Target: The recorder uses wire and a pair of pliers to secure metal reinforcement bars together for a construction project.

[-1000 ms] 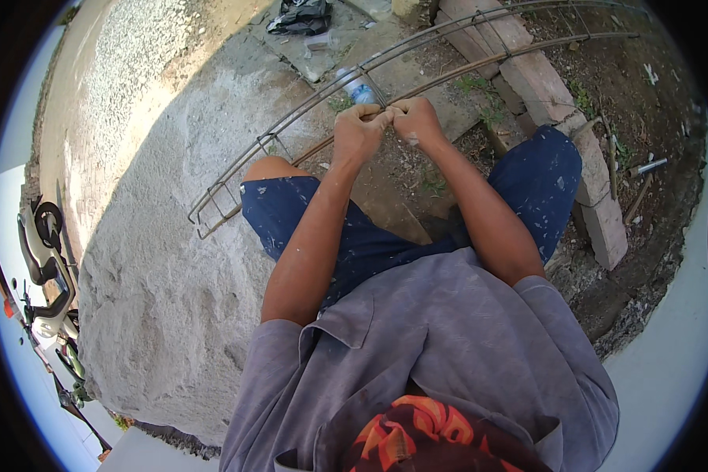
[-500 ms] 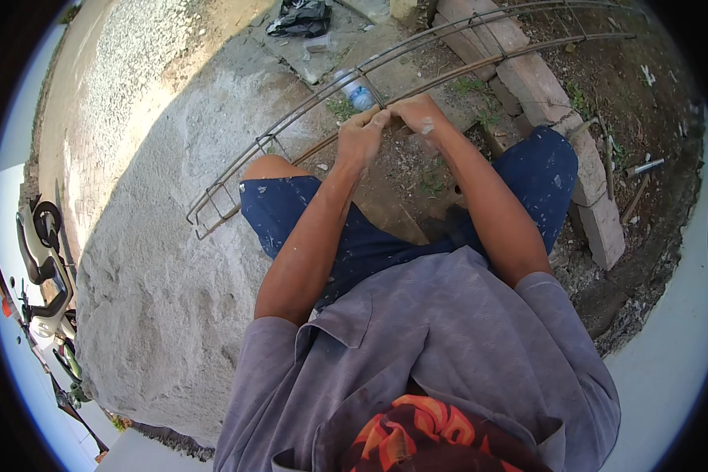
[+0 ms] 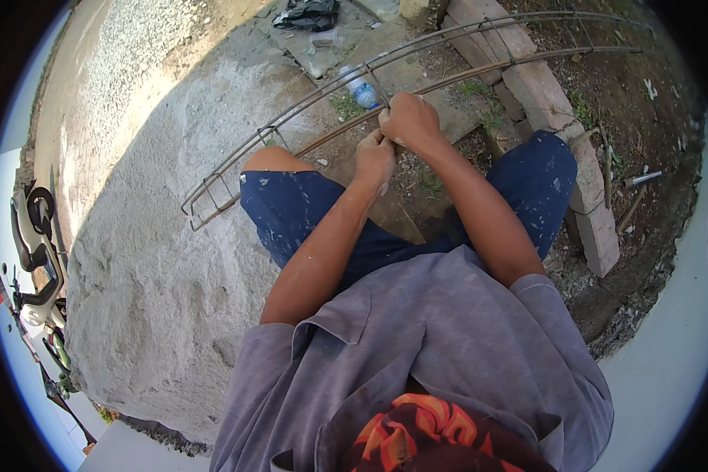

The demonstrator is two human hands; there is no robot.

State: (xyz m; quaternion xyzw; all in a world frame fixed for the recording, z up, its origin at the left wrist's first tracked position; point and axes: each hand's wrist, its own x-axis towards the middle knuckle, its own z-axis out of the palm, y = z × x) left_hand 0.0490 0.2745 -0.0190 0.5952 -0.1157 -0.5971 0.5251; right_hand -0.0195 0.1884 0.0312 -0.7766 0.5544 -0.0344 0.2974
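A long cage of thin steel rods (image 3: 511, 59) with rectangular stirrups (image 3: 267, 130) spans the upper middle, bowed by the lens. My right hand (image 3: 411, 119) is closed at the lower rods where a stirrup crosses, its fingers largely hidden behind the back of the hand. Just below it, my left hand (image 3: 375, 164) has its fingers bent and pressed together near the right hand's fingertips; whatever they grip is too small to make out. A clear plastic bottle with blue label (image 3: 360, 88) lies beyond the rods.
Concrete blocks (image 3: 543, 94) line the right, beside soil, weeds and a metal tube (image 3: 641, 178). A black plastic bag (image 3: 303, 16) lies at the top. Rough grey concrete (image 3: 149, 307) spreads left toward gravel (image 3: 134, 55). A parked scooter (image 3: 39, 259) stands at the far left.
My right hand has turned over the rods with its back upward. My left hand has dropped lower, below the right one. The view has shifted slightly, with the cage sitting a little differently.
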